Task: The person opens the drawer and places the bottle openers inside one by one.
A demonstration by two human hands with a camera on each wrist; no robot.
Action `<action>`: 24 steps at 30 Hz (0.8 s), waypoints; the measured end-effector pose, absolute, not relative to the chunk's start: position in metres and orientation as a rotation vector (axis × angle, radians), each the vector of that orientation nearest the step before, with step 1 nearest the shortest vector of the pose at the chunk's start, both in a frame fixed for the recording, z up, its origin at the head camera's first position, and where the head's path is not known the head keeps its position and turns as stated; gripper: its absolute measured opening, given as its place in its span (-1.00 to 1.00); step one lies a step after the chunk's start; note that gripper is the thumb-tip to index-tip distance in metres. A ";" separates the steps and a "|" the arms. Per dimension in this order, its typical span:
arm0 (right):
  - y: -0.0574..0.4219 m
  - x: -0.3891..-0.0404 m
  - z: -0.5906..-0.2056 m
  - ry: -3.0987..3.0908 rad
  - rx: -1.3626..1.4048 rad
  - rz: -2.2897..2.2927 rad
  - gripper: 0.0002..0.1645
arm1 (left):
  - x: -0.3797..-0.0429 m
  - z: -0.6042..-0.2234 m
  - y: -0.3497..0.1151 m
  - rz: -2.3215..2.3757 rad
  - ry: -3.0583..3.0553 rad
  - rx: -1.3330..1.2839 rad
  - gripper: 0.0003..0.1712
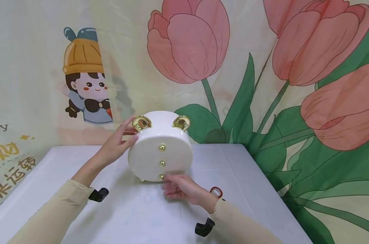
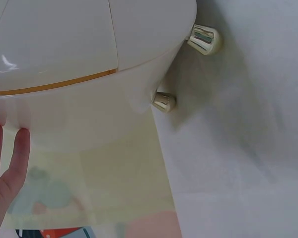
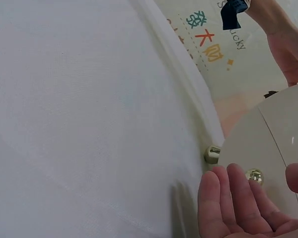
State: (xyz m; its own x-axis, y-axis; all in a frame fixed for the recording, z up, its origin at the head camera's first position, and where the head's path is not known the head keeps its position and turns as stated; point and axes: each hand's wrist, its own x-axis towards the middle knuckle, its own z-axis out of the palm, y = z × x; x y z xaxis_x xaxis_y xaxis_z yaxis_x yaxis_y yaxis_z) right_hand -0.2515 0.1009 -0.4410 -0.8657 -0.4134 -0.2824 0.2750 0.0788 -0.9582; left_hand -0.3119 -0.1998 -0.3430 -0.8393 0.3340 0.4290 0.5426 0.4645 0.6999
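A glossy white rounded jewelry box (image 1: pixel 148 154) with two gold ear-shaped pieces (image 1: pixel 181 123) on top stands on short gold feet (image 2: pixel 164 101). Three gold knobs (image 1: pixel 162 163) run down its front. My left hand (image 1: pixel 112 149) rests against the box's upper left side, fingers extended; in the left wrist view the fingertips (image 2: pixel 23 134) lie along its curved wall. Low at the front, my right hand (image 1: pixel 184 189) is beside the bottom knob (image 3: pixel 255 176). Its fingers are nearly straight, and the thumb stands apart from them in the right wrist view.
The box stands on a table with a white cloth (image 1: pixel 233 176), toward its back edge. Behind hangs a backdrop (image 1: pixel 135 67) with printed tulips and a cartoon figure. Black wrist devices (image 1: pixel 204 227) sit at both cuffs, and a small red-rimmed loop (image 1: pixel 216 192) shows by the right wrist.
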 end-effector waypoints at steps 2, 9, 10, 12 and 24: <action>0.100 -0.251 -0.444 1.859 -0.119 -1.828 -0.38 | -0.311 -0.343 -0.200 -1.313 -2.483 -0.757 -0.08; 0.094 -0.254 -0.451 1.814 -0.077 -1.829 -0.37 | -0.312 -0.344 -0.201 -1.302 -2.482 -0.759 -0.09; 0.093 -0.255 -0.452 1.806 -0.076 -1.832 -0.38 | -0.313 -0.344 -0.201 -1.301 -2.480 -0.759 -0.09; 0.091 -0.256 -0.453 1.786 -0.069 -1.837 -0.38 | -0.313 -0.344 -0.201 -1.295 -2.474 -0.760 -0.09; 0.077 -0.263 -0.457 1.773 -0.030 -1.896 -0.47 | -0.309 -0.340 -0.199 -1.316 -2.481 -0.745 -0.07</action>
